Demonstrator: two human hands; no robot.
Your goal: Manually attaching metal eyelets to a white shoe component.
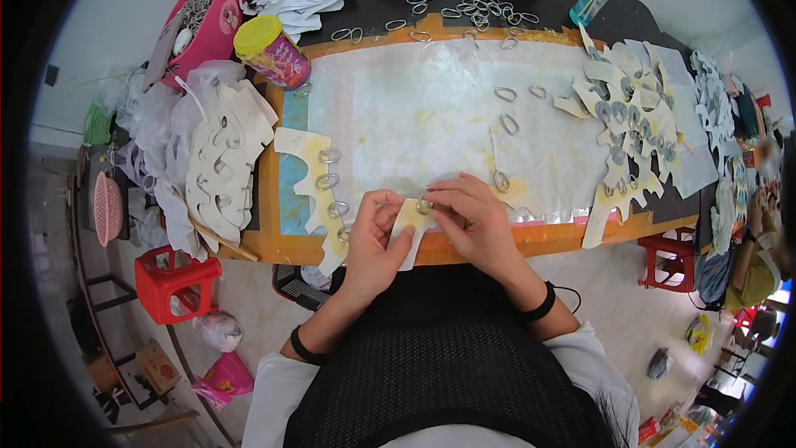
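At the worktop's (464,242) near edge, your left hand (375,236) pinches the cream cut-out piece (410,228) while your right hand (471,217) presses a metal ring (424,206) onto it; loosen either grip and the ring likely slips off-mark or the piece creases.

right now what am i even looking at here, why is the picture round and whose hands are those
The picture comes from a wide fisheye camera worn on a person's head, looking down, so straight edges bend and the corners go dark. The two bare hands are that person's own. The left hand holds a small pale cut-out piece, and the right hand presses a metal oval ring onto it. They work over a wooden board covered with a pale sheet. Loose rings lie at the far side, stacks of cut-out pieces sit left and right, and a yellow-lidded jar stands at the upper left.
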